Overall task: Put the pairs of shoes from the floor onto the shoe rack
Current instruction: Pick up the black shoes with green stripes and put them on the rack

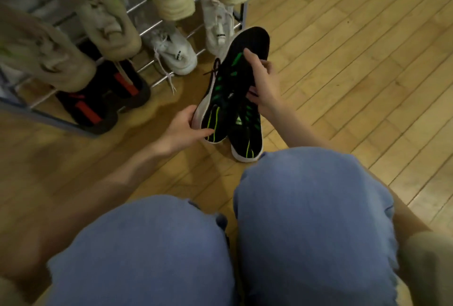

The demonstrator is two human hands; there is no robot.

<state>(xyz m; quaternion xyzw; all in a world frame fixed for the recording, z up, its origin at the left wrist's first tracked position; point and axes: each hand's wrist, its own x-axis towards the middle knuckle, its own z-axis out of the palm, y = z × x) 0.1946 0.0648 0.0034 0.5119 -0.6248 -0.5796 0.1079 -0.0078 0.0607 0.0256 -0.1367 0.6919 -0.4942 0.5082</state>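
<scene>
A pair of black sneakers with green stripes and white soles sits just in front of my knees, beside the rack. My left hand (182, 127) grips the heel of the left black sneaker (235, 65), which points away from me. My right hand (263, 80) wraps over the middle of the pair; the right black sneaker (246, 134) lies partly under it with its heel toward me. The metal shoe rack (157, 26) stands at upper left and holds several shoes.
The rack's lower shelf carries a black pair with red stripes (103, 100) and a white pair (176, 53). Beige high-tops (107, 24) hang over the upper shelf. The wooden floor (355, 60) stretches to the right. My knees in blue trousers (306, 220) fill the foreground.
</scene>
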